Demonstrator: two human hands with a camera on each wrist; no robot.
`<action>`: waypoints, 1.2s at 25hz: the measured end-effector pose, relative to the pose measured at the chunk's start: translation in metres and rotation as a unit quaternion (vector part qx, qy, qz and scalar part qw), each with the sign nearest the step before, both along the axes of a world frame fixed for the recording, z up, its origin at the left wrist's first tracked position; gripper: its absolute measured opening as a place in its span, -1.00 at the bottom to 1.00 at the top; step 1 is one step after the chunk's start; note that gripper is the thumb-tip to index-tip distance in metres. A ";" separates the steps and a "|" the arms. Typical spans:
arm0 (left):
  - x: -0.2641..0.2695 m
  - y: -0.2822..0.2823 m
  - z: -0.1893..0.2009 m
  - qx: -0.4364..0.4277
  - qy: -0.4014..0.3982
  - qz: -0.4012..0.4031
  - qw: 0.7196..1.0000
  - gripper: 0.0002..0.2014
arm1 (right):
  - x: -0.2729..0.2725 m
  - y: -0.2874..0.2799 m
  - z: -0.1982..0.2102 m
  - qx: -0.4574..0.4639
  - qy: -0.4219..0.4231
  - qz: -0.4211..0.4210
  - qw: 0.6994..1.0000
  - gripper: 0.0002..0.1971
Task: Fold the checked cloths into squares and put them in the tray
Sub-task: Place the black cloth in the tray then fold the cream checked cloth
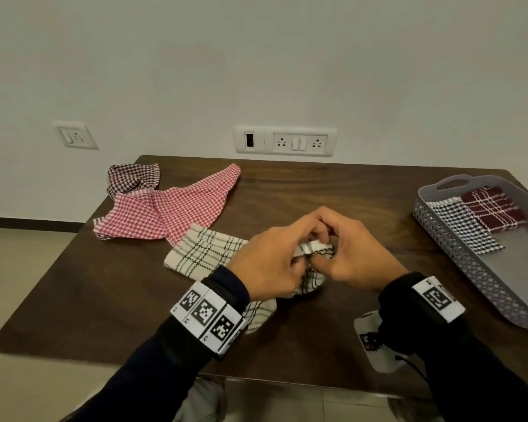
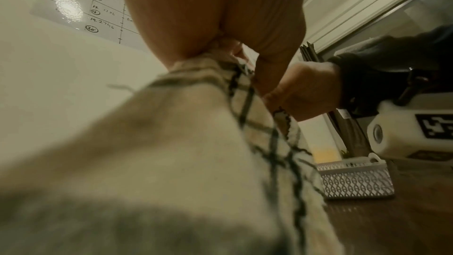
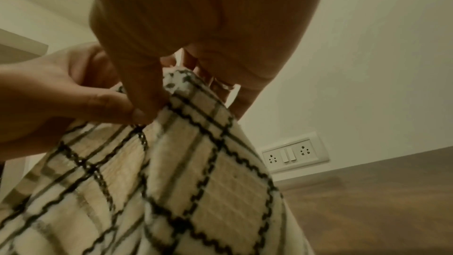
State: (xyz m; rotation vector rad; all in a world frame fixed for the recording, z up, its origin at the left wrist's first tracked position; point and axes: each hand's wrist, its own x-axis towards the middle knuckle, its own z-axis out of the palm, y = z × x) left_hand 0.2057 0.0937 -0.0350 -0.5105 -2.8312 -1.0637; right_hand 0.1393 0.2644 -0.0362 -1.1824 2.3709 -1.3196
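A cream cloth with dark check lines lies mid-table, one corner lifted. My left hand and my right hand meet over it and both pinch that raised corner. In the right wrist view the cream cloth hangs from my right hand, with the left hand's fingers beside it. The left wrist view shows the cloth draped close below my left hand. The grey perforated tray at the right holds a folded black-and-white cloth and a maroon one.
A red checked cloth and a crumpled dark brown checked cloth lie at the table's far left. Wall sockets sit behind the table. A white device hangs under my right wrist near the front edge.
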 end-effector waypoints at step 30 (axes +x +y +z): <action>-0.023 -0.129 0.024 0.243 0.336 0.456 0.787 -0.74 | -0.043 0.078 0.071 -0.297 -0.301 -0.301 0.855 -0.67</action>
